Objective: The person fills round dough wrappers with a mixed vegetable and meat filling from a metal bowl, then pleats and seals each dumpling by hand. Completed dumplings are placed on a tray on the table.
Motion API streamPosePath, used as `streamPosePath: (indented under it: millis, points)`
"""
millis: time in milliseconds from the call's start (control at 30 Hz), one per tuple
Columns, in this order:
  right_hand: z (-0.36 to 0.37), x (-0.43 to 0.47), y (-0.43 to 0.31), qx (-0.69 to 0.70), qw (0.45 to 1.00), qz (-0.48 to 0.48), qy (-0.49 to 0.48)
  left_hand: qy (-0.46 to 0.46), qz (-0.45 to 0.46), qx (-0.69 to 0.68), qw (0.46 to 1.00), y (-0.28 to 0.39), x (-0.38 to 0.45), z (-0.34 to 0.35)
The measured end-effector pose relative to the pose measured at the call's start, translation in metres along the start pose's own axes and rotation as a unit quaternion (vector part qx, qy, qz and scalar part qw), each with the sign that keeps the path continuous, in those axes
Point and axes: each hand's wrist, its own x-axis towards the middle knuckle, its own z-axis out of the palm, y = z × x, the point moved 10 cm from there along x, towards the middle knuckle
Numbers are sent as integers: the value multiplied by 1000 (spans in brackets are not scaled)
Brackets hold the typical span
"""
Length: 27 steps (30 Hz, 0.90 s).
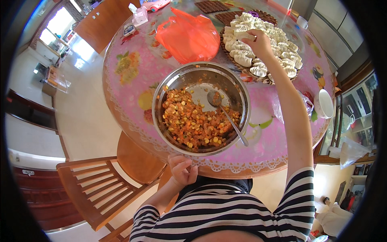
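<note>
My right hand [259, 44] reaches over a woven round tray [225, 50] heaped with pleated white dumplings [279, 34]. Its thumb and fingers are around one dumpling [242, 35] at the tray's left side. My left hand [183, 170] is by the table's near edge, just below the bowl, with its fingers loosely curled and nothing seen in them. Before me stands a stainless steel bowl [246, 99] with a chopped filling [193, 121] of corn, orange bits and minced matter. A metal spoon [231, 119] leans in it, its handle over the near right rim.
A red plastic bag [190, 37] lies behind the bowl. To the right are a white bowl [324, 103] on its side and a clear plastic bag [276, 104]. Tissues [139, 16] and brown woven mats [211, 6] lie farther back. A wooden chair [96, 187] stands at left.
</note>
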Motion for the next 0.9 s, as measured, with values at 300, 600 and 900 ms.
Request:
streamPosePath:
  millis: [300, 600, 900]
  points:
    - [-24, -8, -4, -46, 994, -83, 62, -8, -22, -14, 1000, -4, 0, 3]
    - [-143, -136, 19, -21, 999, -4, -31, -17, -24, -26, 999, -2, 2, 4]
    - [-142, -215, 92, -114, 985, 46, -123, 2, -33, -22, 999, 2, 11, 1]
